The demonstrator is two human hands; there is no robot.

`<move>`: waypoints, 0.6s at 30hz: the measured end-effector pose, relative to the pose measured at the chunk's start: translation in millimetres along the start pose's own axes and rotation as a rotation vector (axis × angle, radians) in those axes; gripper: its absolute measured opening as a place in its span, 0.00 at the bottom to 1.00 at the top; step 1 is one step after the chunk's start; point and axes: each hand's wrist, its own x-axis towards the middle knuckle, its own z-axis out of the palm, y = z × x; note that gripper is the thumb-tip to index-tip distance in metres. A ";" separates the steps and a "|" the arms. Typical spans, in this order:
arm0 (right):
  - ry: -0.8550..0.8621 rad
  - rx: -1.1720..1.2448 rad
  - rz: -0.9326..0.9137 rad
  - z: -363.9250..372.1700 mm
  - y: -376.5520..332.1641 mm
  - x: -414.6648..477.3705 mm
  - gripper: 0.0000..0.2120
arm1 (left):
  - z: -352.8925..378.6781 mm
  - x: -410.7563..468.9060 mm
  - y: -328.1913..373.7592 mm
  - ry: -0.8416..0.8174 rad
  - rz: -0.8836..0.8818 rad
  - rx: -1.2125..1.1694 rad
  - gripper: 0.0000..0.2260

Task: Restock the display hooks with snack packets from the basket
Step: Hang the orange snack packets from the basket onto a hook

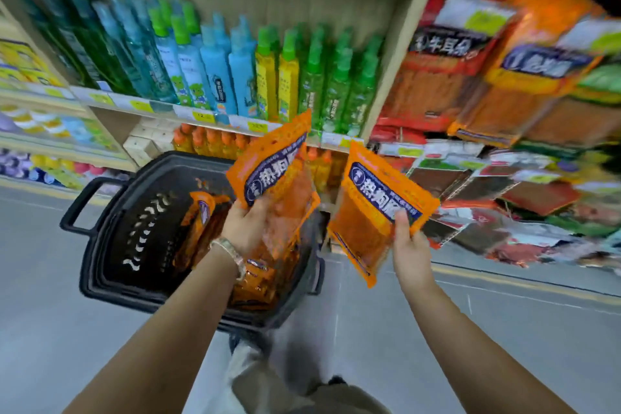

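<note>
A black plastic basket [111, 245] stands on the floor below me with several orange snack packets [255, 282] inside. My left hand [247, 227] grips a bunch of orange packets [272, 161] above the basket. My right hand [408, 247] pinches one orange packet [373, 205] by its right edge, held to the right of the basket. Hanging snack packets [487, 77] fill the display at the right; the hooks themselves are blurred and not visible.
A wooden shelf unit [389, 84] straight ahead carries rows of blue, green and yellow bottles [235, 70], with orange bottles [215, 144] on the level below. Grey floor lies around the basket. My leg [268, 380] is at the bottom centre.
</note>
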 end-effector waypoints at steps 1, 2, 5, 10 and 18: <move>0.026 -0.025 -0.033 -21.6 -2.8 3.3 0.18 | 14.3 -9.7 13.5 0.002 0.030 0.004 0.11; 0.049 -0.059 -0.070 -42.7 -6.6 6.7 0.18 | 29.6 -17.4 26.0 -0.005 0.078 0.018 0.11; 0.153 -0.179 -0.155 -100.9 -18.9 12.2 0.21 | 70.1 -37.7 67.9 -0.014 0.197 0.022 0.23; 0.328 -0.069 -0.323 -183.6 -52.1 28.2 0.17 | 122.9 -55.5 144.8 -0.095 0.506 0.019 0.05; 0.429 0.198 -0.516 -254.3 -145.9 76.2 0.06 | 168.6 -61.2 258.6 -0.103 0.629 -0.193 0.07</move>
